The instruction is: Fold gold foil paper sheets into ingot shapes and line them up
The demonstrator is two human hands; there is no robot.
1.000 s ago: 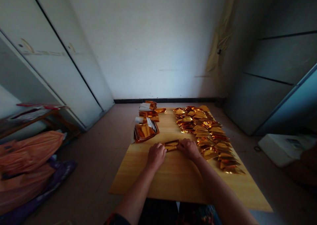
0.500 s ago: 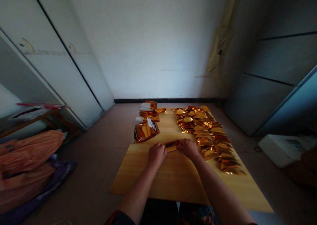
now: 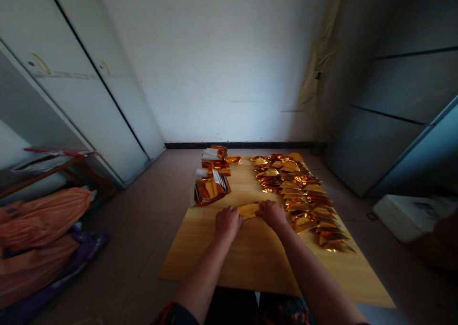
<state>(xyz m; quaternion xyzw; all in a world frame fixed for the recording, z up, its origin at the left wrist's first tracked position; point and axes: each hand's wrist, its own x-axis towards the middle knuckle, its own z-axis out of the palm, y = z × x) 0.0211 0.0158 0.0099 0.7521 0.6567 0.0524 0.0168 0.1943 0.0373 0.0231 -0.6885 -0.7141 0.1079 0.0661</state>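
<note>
A folded strip of gold foil paper (image 3: 248, 211) is stretched between my two hands, just above or on the wooden table (image 3: 257, 263). My left hand (image 3: 228, 223) is closed on its left end. The right end is pinched by my right hand (image 3: 272, 214). To the right lie rows of folded gold foil paper pieces (image 3: 296, 191), close to my right hand. Beyond my left hand sits a stack of gold foil sheets (image 3: 211, 190) with white edges showing. My fingertips are partly hidden behind the hands.
Further foil stacks (image 3: 215, 166) lie at the table's far left. White cabinets (image 3: 82, 77) stand at left, with orange bags (image 3: 43, 220) on the floor. A white box (image 3: 406, 217) sits at right, near a grey cabinet (image 3: 390, 100). A wall (image 3: 222, 67) rises behind.
The strip between my hands has turned from a dark, shiny, trough-like look to a flatter, matte yellow face. Both hands stay in nearly the same place.
</note>
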